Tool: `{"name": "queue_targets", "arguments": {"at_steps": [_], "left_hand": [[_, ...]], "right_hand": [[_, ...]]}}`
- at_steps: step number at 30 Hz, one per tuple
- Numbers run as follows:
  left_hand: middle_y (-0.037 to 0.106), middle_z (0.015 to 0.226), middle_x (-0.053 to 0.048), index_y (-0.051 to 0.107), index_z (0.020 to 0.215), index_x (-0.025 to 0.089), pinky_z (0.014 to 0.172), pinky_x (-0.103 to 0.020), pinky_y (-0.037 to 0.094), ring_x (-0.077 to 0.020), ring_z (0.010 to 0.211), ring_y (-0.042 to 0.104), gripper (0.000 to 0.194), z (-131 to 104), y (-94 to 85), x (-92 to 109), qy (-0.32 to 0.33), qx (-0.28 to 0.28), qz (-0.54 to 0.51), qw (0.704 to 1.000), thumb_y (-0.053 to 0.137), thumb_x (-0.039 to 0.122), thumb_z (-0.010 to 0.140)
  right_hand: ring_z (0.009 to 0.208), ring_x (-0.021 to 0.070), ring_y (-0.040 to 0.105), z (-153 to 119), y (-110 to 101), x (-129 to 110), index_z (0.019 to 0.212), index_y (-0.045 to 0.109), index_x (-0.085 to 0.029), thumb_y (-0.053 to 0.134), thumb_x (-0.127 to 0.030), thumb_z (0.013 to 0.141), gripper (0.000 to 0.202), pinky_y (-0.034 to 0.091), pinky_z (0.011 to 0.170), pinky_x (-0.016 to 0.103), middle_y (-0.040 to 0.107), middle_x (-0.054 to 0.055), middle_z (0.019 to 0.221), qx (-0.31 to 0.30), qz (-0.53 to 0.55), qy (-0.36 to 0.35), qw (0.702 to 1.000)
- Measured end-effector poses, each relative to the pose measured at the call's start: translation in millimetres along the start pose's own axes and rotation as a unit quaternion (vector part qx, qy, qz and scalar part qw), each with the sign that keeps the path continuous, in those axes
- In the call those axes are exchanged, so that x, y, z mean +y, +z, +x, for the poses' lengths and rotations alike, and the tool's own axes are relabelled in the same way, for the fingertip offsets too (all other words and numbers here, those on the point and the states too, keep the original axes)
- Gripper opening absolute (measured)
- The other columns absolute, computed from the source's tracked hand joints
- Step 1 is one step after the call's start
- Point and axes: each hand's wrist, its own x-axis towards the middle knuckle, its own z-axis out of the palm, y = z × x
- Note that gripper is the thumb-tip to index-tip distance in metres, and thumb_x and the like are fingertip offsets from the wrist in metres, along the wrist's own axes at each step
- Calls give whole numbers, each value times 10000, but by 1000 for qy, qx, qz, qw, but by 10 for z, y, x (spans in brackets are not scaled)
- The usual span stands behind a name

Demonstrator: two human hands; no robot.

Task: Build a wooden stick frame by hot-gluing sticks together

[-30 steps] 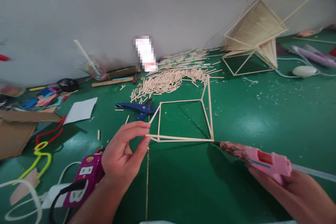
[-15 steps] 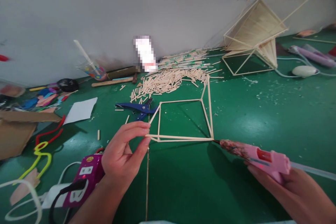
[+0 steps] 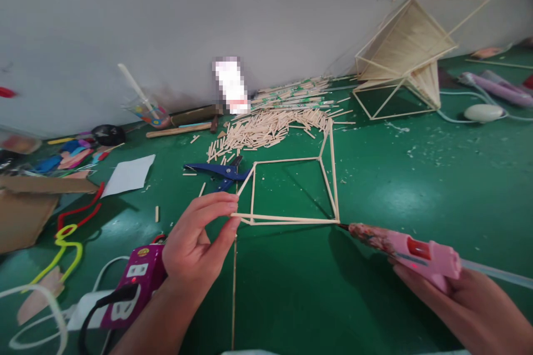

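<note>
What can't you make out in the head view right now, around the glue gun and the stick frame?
- Glue gun trigger: hidden under the right hand.
- Nozzle tip at the stick frame corner: too small to tell if glue flows.
- Left hand grip contact: fingertips cover it.
- Pixelated object by the wall: blurred.

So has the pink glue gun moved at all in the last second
No. The glue gun in the right hand keeps its nozzle at the near right corner of the stick frame, which the left hand pinches at its near left corner.
</note>
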Motion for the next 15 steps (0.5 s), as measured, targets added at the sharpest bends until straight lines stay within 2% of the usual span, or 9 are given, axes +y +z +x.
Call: {"name": "queue_targets", "arguments": {"at_steps": [9, 15], "left_hand": [[670, 992, -44, 658, 991, 218, 738, -332, 561, -189, 933, 647, 225, 4, 27, 10, -7, 14, -1, 1000, 658, 90, 806], [672, 993, -44, 660, 992, 217, 747, -330, 557, -189, 944, 642, 234, 0, 29, 0, -6, 9, -4, 1000, 657, 78, 804]], "right_hand": [[837, 319, 719, -1, -5, -75, 1000, 748, -236, 583, -500, 771, 387, 605, 644, 313, 770, 42, 882, 15, 15, -3, 1000], [704, 300, 723, -11, 9, -43, 932, 762, -240, 579, -490, 768, 350, 589, 524, 297, 760, 26, 748, 11, 10, 8, 1000]]}}
